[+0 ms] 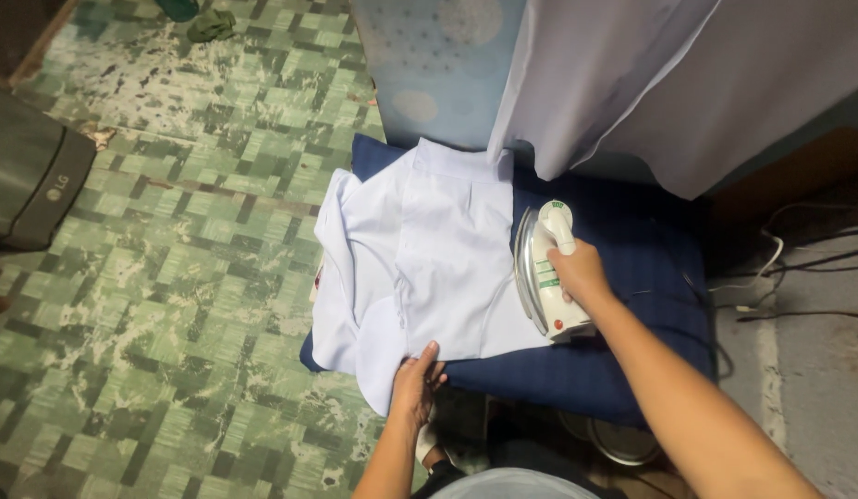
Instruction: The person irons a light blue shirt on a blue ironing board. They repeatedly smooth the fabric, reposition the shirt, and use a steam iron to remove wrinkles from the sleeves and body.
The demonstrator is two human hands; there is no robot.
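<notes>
A white shirt [420,259] lies folded on a dark blue padded cloth [632,277]. My right hand [582,273] grips the handle of a white electric iron [545,277], which is tipped on its side at the shirt's right edge with its metal soleplate facing the shirt. My left hand [418,381] pinches the near hem of the shirt at the front edge of the blue cloth.
A large white cloth [679,83] hangs at the top right over a pale blue patterned surface [438,65]. Cables [790,268] run along the grey floor at right. Green patterned floor [170,277] spreads to the left, with a dark appliance [31,176] at the far left.
</notes>
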